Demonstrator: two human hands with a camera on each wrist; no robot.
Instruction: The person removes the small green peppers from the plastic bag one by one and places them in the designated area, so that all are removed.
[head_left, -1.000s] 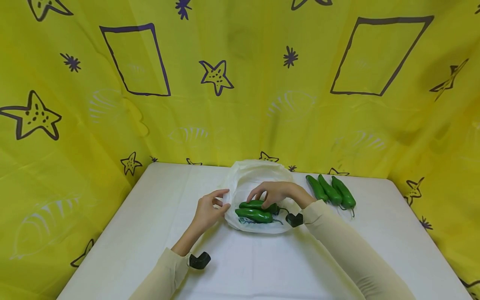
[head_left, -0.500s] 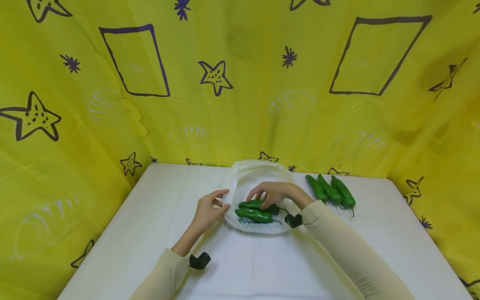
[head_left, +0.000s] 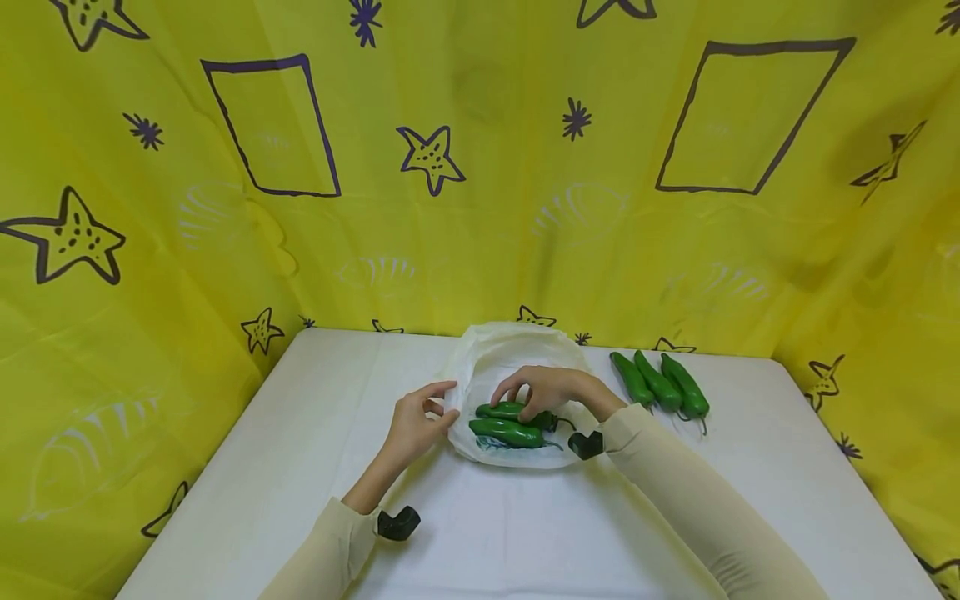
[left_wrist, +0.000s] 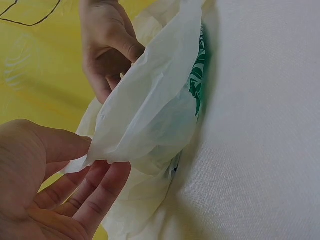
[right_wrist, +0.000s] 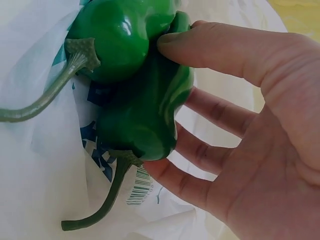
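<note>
A thin white plastic bag [head_left: 525, 333] with green print lies open-mouthed near the table's far edge. My left hand [head_left: 416, 423] pinches the left side of its rim between thumb and fingers; the left wrist view shows the film [left_wrist: 145, 110] caught there. Inside the bag are two glossy green peppers with curved stems. My right hand [head_left: 551, 387] reaches in from the right and grips the farther pepper [right_wrist: 145, 115], thumb on one side and fingers on the other. The nearer pepper [head_left: 506, 432] lies right beside it on the bag's printed bottom.
Right of the bag, three more green peppers [head_left: 660, 381] lie side by side on the white table [head_left: 315, 400]. A yellow curtain [head_left: 495, 233] with starfish drawings hangs behind the table and along both sides. Each wrist wears a black device.
Both hands keep their places on the bag and the farther pepper. The head view has tilted very slightly; nothing else visibly moves.
</note>
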